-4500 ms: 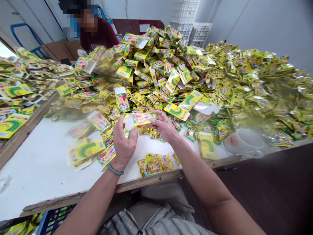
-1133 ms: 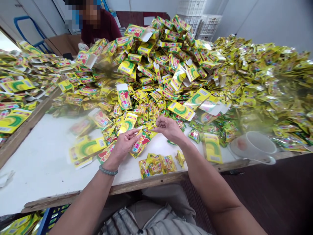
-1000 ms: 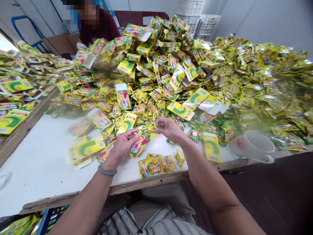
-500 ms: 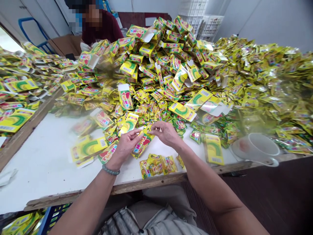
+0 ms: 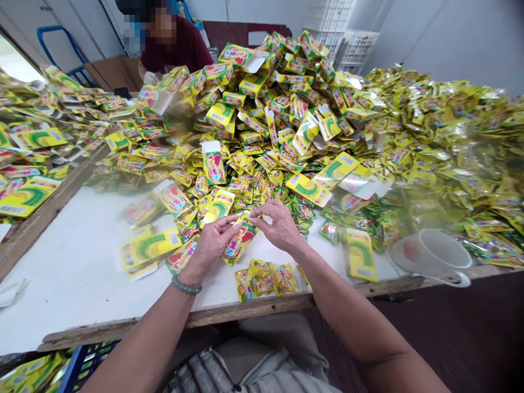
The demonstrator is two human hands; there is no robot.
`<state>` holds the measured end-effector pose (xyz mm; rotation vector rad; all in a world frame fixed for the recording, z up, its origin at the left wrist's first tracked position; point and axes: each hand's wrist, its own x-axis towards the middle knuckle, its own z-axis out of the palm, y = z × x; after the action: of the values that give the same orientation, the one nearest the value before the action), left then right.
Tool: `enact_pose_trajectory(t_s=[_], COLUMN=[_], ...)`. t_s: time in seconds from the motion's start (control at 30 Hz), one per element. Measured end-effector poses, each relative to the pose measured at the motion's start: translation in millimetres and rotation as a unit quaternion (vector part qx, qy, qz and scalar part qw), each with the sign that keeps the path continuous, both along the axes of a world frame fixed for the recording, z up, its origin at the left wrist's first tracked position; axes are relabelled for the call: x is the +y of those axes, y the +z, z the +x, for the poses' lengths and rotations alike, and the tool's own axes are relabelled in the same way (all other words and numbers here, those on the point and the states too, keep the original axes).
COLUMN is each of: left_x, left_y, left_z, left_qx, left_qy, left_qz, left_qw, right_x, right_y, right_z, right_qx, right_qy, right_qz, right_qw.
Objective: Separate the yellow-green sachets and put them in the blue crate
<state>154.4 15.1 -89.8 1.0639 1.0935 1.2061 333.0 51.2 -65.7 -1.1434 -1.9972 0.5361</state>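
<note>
A small yellow-and-green candy box (image 5: 238, 243) with a red heart print lies tilted between my hands, its top end pointing away from me. My left hand (image 5: 213, 240) grips its left side, thumb and fingers closed near the top. With thumb and forefinger pinched, my right hand (image 5: 277, 225) is at the box's top flap. Just below, several yellow candy sachets (image 5: 266, 278) lie in a row near the table's front edge. Flat boxes (image 5: 153, 246) rest left of my left hand, and another box (image 5: 360, 255) is right of my right forearm.
A high heap of boxes (image 5: 254, 103) rises ahead, with a bank of sachets (image 5: 434, 125) on the right. A clear plastic mug (image 5: 429, 254) stands at the right front edge. A wooden strip (image 5: 49, 213) divides the table on the left. Another person (image 5: 180, 46) sits beyond the heap.
My right thumb and fingers have shifted slightly at the top of the box. The whole view has moved a little; the box and sachets stay in place.
</note>
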Motion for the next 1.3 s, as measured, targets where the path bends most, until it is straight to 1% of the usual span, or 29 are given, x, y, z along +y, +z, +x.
enact_pose_trajectory(t_s=[0.07, 0.17, 0.23, 0.33, 0.47, 0.53, 0.57, 0.63, 0.73, 0.83, 0.97, 1.07, 1.2, 1.3], left_x=[0.3, 1.7, 2.1, 1.1, -0.5, -0.2, 0.1, 1.0, 1.6, 1.0, -0.2, -0.2, -1.0, -3.3], left_y=[-0.4, -1.2, -1.3, -0.5, 1.1, 1.2, 1.0, 0.5, -0.3, -0.5, -1.4, -2.9, -3.5, -2.5], left_z=[-0.5, -1.6, -2.1, -2.5, -1.9, -1.3, -0.9, -0.3, -0.3, -1.1, -2.6, -3.9, -3.4, -0.5], left_qx=[-0.012, -0.028, -0.02, -0.012, -0.045, -0.06, -0.064, -0.067, -0.053, -0.03, -0.017, -0.011, -0.015, -0.036], left_qy=[0.016, 0.047, 0.058, 0.06, 0.053, 0.05, 0.049, 0.052, 0.057, 0.06, 0.058, 0.053, 0.041, 0.026], left_qz=[0.001, 0.004, 0.007, 0.007, -0.003, -0.005, -0.003, 0.004, 0.013, 0.016, 0.021, 0.027, 0.027, 0.004], left_qw=[1.0, 0.998, 0.998, 0.998, 0.998, 0.997, 0.997, 0.996, 0.997, 0.998, 0.998, 0.998, 0.999, 0.999], right_x=[-1.0, -2.5, -2.5, -1.3, -2.6, -4.9, -6.1, -7.2, -5.0, -0.6, 1.0, -1.6, -4.0, -3.7], right_y=[-0.9, -3.6, -5.7, -9.2, -12.8, -12.7, -11.9, -9.1, -5.2, -4.7, -7.5, -10.6, -15.9, -16.2], right_z=[-1.0, -4.0, -5.2, -5.5, -7.4, -9.6, -10.6, -11.5, -9.7, -6.0, -4.6, -7.1, -10.6, -9.9], right_qx=[-0.006, -0.011, -0.012, -0.009, 0.006, 0.007, 0.004, 0.0, 0.011, 0.014, -0.008, -0.006, 0.005, 0.008], right_qy=[-0.004, -0.033, -0.035, 0.003, 0.036, 0.045, 0.047, 0.035, -0.011, -0.039, -0.016, 0.003, 0.037, 0.067], right_qz=[0.013, 0.058, 0.062, 0.022, -0.039, -0.046, -0.038, 0.003, 0.066, 0.08, 0.062, 0.037, -0.029, -0.078], right_qw=[1.0, 0.998, 0.997, 1.0, 0.999, 0.998, 0.998, 0.999, 0.998, 0.996, 0.998, 0.999, 0.999, 0.995])
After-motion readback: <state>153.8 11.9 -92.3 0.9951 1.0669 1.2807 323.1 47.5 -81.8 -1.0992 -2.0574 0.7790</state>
